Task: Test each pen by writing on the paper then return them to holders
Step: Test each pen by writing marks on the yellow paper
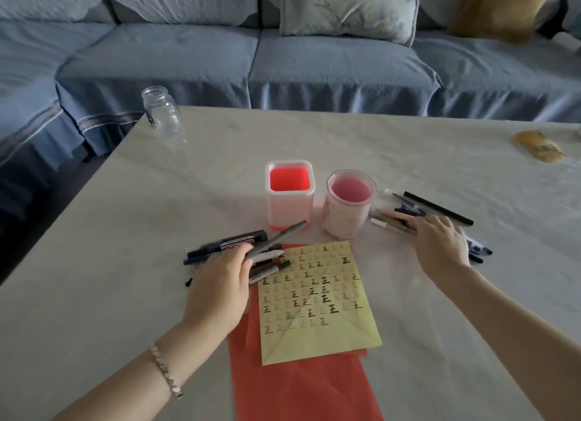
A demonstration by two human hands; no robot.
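A yellow paper (317, 310) covered with written marks lies on a red sheet (298, 386) in the middle of the table. Behind it stand a square holder (290, 197) with a red bottom and a round pink holder (349, 203); no pens show inside either. My left hand (220, 285) pinches a grey pen (279, 236) that points up toward the square holder, above a pile of markers (232, 246) left of the paper. My right hand (440, 241) rests with straight fingers on a second pile of pens (418, 208) right of the round holder.
An empty glass jar (162, 111) stands at the table's far left corner. A yellow object (539, 147) lies at the far right edge. A blue sofa (314, 62) with cushions runs behind the table (94, 263).
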